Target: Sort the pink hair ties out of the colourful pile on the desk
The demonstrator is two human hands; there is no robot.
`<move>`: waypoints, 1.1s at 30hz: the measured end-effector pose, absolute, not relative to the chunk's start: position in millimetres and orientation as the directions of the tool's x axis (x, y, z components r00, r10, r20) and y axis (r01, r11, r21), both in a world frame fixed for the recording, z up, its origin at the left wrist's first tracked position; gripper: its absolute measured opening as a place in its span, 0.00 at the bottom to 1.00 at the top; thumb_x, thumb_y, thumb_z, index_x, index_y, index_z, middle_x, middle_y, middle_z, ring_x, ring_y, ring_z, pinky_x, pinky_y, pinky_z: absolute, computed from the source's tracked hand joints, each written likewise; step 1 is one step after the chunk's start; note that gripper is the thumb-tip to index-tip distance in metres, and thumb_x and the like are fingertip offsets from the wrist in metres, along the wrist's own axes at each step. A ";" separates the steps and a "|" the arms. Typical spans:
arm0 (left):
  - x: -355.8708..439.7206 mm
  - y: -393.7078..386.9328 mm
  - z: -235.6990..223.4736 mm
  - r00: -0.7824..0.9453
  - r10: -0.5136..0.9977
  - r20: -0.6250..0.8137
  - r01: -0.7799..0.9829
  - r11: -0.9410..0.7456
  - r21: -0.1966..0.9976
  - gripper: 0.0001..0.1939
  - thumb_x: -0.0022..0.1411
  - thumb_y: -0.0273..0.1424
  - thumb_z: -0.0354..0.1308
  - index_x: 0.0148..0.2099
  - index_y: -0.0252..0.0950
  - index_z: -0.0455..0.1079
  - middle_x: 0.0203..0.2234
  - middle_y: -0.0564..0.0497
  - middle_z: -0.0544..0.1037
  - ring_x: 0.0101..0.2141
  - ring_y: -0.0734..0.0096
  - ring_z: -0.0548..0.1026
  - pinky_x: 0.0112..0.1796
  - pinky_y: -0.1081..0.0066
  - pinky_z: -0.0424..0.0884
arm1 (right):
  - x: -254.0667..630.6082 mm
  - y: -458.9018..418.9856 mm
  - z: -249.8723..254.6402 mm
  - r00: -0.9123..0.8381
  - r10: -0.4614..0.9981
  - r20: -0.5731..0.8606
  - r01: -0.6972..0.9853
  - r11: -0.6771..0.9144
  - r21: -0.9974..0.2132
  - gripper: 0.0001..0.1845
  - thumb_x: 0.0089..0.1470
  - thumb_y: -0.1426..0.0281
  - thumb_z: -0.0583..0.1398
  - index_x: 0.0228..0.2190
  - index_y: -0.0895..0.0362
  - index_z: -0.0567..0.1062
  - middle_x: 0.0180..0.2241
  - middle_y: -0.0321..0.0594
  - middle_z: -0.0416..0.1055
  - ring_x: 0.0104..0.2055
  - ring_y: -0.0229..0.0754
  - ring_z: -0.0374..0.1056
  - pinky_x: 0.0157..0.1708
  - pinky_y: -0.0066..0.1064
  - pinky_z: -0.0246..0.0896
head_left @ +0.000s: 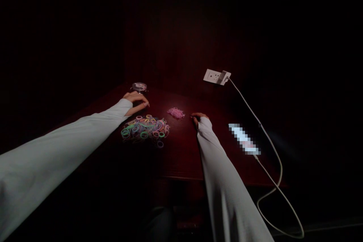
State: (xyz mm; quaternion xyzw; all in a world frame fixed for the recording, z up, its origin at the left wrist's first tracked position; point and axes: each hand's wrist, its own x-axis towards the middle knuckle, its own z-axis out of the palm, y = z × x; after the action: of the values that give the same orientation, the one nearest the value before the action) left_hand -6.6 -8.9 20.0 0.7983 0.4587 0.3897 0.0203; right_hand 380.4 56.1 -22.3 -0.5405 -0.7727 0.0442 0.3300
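Note:
Just beyond a loose pile of multicoloured elastic hair ties [144,128] is my left hand [136,99], bent, with thumb and forefinger tips together. Anything between those tips is too small to make out. Behind its knuckles stands a round clear container [140,86] with something pale inside. A small heap of pink elastic bands [176,112] lies between my two hands. To the right of that heap, my right hand [199,117] rests low over the table, its fingers slightly spread and nothing visible in them.
The dark red table [181,159] has its front edge below the piles. A lit, pixelated phone [244,139] lies at the right. Its white cable [270,141] loops past the table edge to a charger [224,77] in the wall socket [212,76]. The surroundings are very dark.

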 end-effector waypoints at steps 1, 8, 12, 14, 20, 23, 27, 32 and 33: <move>-9.2 -4.7 17.9 0.239 0.753 0.614 0.700 -0.571 0.428 0.19 0.73 0.45 0.53 0.43 0.40 0.80 0.43 0.49 0.85 0.52 0.55 0.76 0.60 0.58 0.63 | 378.7 53.1 -20.5 -0.202 0.846 0.494 0.813 0.426 -0.396 0.17 0.62 0.71 0.58 0.45 0.52 0.86 0.51 0.45 0.84 0.56 0.51 0.75 0.62 0.44 0.68; -13.4 13.1 1.7 0.264 0.824 0.502 0.670 -0.531 0.518 0.19 0.72 0.45 0.57 0.47 0.40 0.84 0.44 0.47 0.84 0.48 0.57 0.76 0.55 0.62 0.69 | 347.1 21.0 1.4 -0.252 0.744 0.619 0.895 0.422 -0.143 0.18 0.67 0.70 0.58 0.51 0.49 0.85 0.53 0.45 0.81 0.56 0.53 0.66 0.56 0.42 0.59; -10.6 12.0 -3.1 0.418 0.808 0.416 0.681 -0.582 0.445 0.17 0.72 0.46 0.60 0.49 0.45 0.87 0.47 0.48 0.86 0.50 0.57 0.76 0.56 0.62 0.66 | 327.8 11.1 5.9 -0.332 0.728 0.599 0.867 0.486 -0.111 0.18 0.68 0.70 0.58 0.52 0.48 0.84 0.53 0.44 0.79 0.54 0.54 0.63 0.55 0.43 0.57; -10.8 13.0 -5.1 0.457 0.794 0.400 0.666 -0.604 0.438 0.16 0.72 0.46 0.61 0.50 0.47 0.87 0.47 0.48 0.86 0.50 0.58 0.76 0.55 0.63 0.65 | 321.3 9.4 6.0 -0.367 0.716 0.593 0.839 0.530 -0.121 0.17 0.68 0.69 0.59 0.51 0.48 0.84 0.53 0.45 0.79 0.54 0.54 0.62 0.56 0.44 0.56; -12.1 20.9 -10.0 0.506 0.752 0.423 0.597 -0.659 0.457 0.15 0.69 0.48 0.65 0.43 0.45 0.87 0.44 0.48 0.86 0.48 0.61 0.77 0.54 0.66 0.67 | 315.4 8.4 6.3 -0.376 0.719 0.585 0.815 0.556 -0.160 0.16 0.67 0.69 0.59 0.50 0.48 0.85 0.53 0.45 0.79 0.54 0.55 0.62 0.56 0.46 0.57; -11.2 21.9 -7.3 0.516 0.736 0.438 0.579 -0.677 0.455 0.16 0.69 0.47 0.64 0.40 0.42 0.86 0.44 0.47 0.86 0.48 0.61 0.78 0.56 0.64 0.67 | 314.7 6.7 7.8 -0.377 0.722 0.580 0.815 0.556 -0.164 0.16 0.67 0.70 0.59 0.50 0.48 0.85 0.53 0.44 0.79 0.54 0.54 0.63 0.56 0.45 0.57; -8.2 19.4 -0.4 0.510 0.736 0.446 0.560 -0.677 0.478 0.15 0.68 0.45 0.65 0.39 0.40 0.85 0.43 0.47 0.86 0.46 0.61 0.79 0.55 0.64 0.69 | 307.5 2.7 7.9 -0.404 0.719 0.565 0.798 0.579 -0.168 0.16 0.67 0.70 0.60 0.49 0.48 0.85 0.51 0.44 0.80 0.54 0.54 0.63 0.56 0.44 0.57; -3.4 10.9 6.3 0.426 0.794 0.433 0.593 -0.607 0.530 0.15 0.68 0.44 0.64 0.42 0.40 0.86 0.40 0.46 0.85 0.44 0.62 0.81 0.51 0.65 0.72 | 284.3 0.3 -0.8 -0.401 0.739 0.541 0.749 0.605 -0.271 0.14 0.68 0.69 0.61 0.48 0.45 0.86 0.46 0.40 0.82 0.52 0.52 0.64 0.57 0.42 0.56; -2.4 8.7 7.7 0.411 0.807 0.424 0.607 -0.589 0.534 0.15 0.68 0.45 0.64 0.43 0.40 0.87 0.39 0.47 0.85 0.43 0.62 0.81 0.50 0.65 0.73 | 278.8 0.3 -2.5 -0.388 0.753 0.531 0.741 0.598 -0.307 0.13 0.68 0.68 0.62 0.48 0.44 0.86 0.46 0.39 0.82 0.52 0.51 0.64 0.57 0.42 0.56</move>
State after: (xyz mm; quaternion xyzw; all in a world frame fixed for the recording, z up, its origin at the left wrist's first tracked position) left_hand -2.4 8.7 7.7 0.8264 0.4279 0.3341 0.1499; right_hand 278.8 0.3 -2.5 -0.4484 -0.8330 0.0098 0.3240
